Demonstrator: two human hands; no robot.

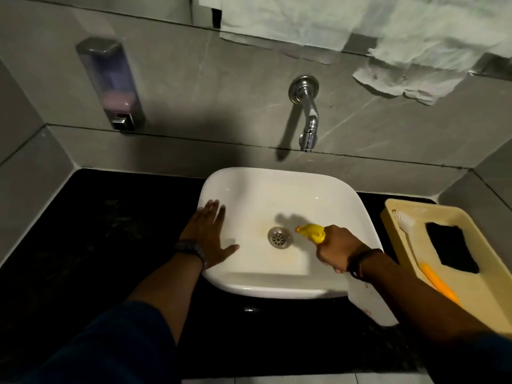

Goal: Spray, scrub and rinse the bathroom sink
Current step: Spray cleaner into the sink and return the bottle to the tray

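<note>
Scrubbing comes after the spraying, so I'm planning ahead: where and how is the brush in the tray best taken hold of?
Probably grip the brush by its orange handle end, coming from above on the near side. It lies flat along the tray's left wall, bristles at the far end, with the black pad beside it.

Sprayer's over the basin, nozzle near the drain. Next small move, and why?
Probably squeeze the trigger. The right hand holds the yellow spray bottle inside the sink, nozzle aimed at the drain; yellowish staining shows around it. The left hand lies flat on the rim, and the brush and black pad sit untouched in the tray.
</note>
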